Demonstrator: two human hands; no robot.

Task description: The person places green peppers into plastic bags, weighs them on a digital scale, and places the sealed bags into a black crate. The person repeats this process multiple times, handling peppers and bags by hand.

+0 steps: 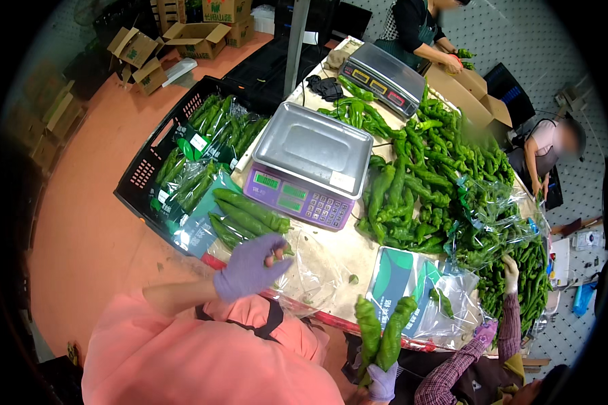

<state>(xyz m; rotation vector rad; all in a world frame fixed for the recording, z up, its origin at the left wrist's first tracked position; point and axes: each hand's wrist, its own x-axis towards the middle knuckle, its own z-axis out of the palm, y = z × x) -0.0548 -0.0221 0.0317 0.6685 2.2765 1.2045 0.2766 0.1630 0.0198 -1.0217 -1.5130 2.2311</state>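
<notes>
My left hand (253,268), in a purple glove with fingers apart, hovers over the near table edge beside several long green peppers (248,215) lying on a printed plastic bag (195,235). Low in the view, my right hand (383,382), gloved too, grips two long green peppers (392,334) upright by their lower ends. Beyond my left hand stands a purple digital scale (299,195) with a bare metal tray (314,147). A large heap of green peppers (420,187) covers the table's right part. Clear plastic film (314,263) lies between my hands.
A black crate (147,162) at the left holds bagged peppers (213,126). A second scale (382,76) stands at the far end. Printed bags (410,288) lie right of centre. A co-worker's gloved hands (486,331) are at the lower right; two other people work beyond the table. Cardboard boxes (197,40) stand behind.
</notes>
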